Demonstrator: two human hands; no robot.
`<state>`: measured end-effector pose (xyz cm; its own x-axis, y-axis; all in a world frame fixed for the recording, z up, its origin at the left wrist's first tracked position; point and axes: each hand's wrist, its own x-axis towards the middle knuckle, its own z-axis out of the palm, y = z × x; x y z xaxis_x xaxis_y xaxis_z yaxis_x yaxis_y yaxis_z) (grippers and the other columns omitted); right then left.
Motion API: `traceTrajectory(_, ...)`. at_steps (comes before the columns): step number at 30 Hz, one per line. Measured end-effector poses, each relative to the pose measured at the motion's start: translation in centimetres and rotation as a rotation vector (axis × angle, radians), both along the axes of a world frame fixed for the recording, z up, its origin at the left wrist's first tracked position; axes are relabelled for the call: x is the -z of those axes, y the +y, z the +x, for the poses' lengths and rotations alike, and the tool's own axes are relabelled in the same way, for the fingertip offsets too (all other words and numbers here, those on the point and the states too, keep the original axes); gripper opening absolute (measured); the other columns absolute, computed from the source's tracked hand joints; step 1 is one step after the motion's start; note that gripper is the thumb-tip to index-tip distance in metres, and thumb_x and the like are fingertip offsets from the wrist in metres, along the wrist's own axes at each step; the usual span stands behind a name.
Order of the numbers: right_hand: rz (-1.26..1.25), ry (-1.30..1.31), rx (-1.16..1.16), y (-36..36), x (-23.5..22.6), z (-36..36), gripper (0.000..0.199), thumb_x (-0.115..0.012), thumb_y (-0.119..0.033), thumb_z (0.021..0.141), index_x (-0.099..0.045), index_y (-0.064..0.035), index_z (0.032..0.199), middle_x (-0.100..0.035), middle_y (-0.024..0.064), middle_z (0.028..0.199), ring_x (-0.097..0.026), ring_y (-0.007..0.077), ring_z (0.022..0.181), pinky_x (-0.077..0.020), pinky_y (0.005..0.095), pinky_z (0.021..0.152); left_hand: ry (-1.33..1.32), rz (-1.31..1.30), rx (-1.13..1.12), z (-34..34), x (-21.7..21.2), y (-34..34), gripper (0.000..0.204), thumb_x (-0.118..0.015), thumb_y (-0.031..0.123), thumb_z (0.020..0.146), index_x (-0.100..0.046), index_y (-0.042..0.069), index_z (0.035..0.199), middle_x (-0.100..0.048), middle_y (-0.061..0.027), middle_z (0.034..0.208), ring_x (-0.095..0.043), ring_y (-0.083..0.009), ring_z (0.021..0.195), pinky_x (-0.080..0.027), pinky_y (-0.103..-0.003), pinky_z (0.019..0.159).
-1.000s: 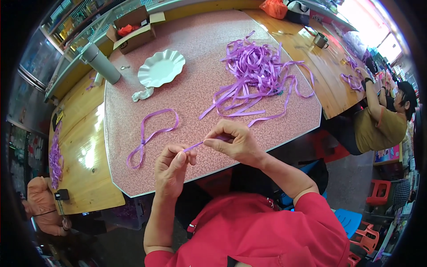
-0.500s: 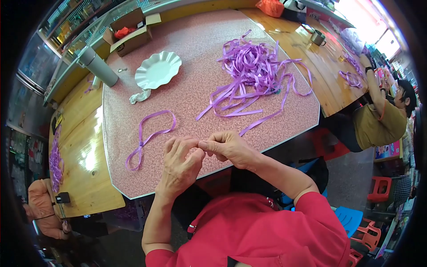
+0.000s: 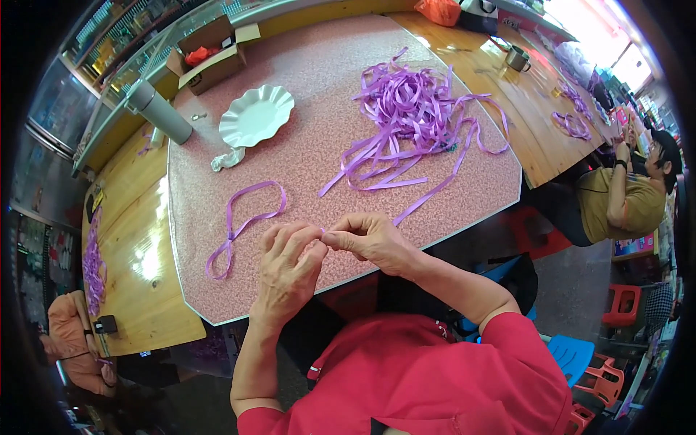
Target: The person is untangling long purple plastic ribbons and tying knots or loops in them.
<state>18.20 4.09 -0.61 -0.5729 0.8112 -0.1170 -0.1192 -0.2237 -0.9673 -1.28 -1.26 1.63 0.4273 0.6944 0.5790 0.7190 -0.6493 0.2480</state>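
Note:
My left hand (image 3: pixel 290 264) and my right hand (image 3: pixel 370 243) meet near the front edge of the pink speckled tabletop (image 3: pixel 312 94). Both are closed in a pinch, with a tiny bit of purple showing between the fingertips. A purple ribbon (image 3: pixel 435 190) runs from behind my right hand up to a tangled heap of purple ribbons (image 3: pixel 409 105). To the left of my left hand lies a knotted ribbon loop (image 3: pixel 230 210), with a big loop above its knot and a small one below. My fingers hide most of the held ribbon.
A white scalloped plate (image 3: pixel 257 116), crumpled white tissue (image 3: pixel 228 159), grey flask (image 3: pixel 159 112) and open cardboard box (image 3: pixel 214 65) stand at the far left. A metal mug (image 3: pixel 518 58) is at the far right. Co-workers sit right (image 3: pixel 620 196) and left (image 3: pixel 76 337). More ribbons (image 3: pixel 93 268) lie left.
My hands stay together, with the fingertips slightly shifted and a bit of purple now showing between them. The co-worker at the right has lowered an arm from the table.

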Motion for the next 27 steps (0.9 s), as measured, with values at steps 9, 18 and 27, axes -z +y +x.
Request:
traceTrajectory(9, 0.053, 0.039, 0.095, -0.8, 1.2, -1.2, 0.015, -0.068, -0.020, 0.097, -0.070, -0.0049, 0.097, -0.058, -0.0073, 0.075, -0.047, 0.0000, 0.067, -0.0373, 0.0194, 0.057, -0.253, 0.051, -0.131, 1.3, 2.2, -0.7, 0.020, -0.069, -0.001, 0.086, -0.058, 0.005, 0.102, -0.059, -0.0117, 0.113, -0.058, -0.0281, 0.109, -0.045, -0.042, 0.095)
traceTrajectory(18, 0.650, 0.115, 0.251, -0.2, 1.9, -1.3, 0.013, -0.068, -0.001, 0.089, -0.066, -0.0072, 0.100, -0.063, 0.0046, 0.092, -0.061, 0.0117, 0.076, -0.0488, 0.0279, 0.065, -1.593, -0.962, 0.292, 2.4, 2.0, -0.3, 0.008, -0.053, 0.013, 0.104, -0.056, 0.006, 0.103, -0.058, -0.0057, 0.110, -0.056, -0.0142, 0.102, -0.047, -0.035, 0.093)
traceTrajectory(27, 1.299, -0.110, 0.257, 1.3, 0.8, 0.0, 0.027, -0.076, -0.001, 0.075, -0.067, -0.0108, 0.098, -0.064, 0.0048, 0.091, -0.066, 0.0227, 0.072, -0.0528, 0.0343, 0.057, -1.482, -0.874, 0.159, 2.6, 2.3, -0.4, 0.011, -0.054, 0.011, 0.102, -0.059, 0.003, 0.108, -0.059, -0.0045, 0.109, -0.057, -0.0111, 0.101, -0.046, -0.030, 0.094)
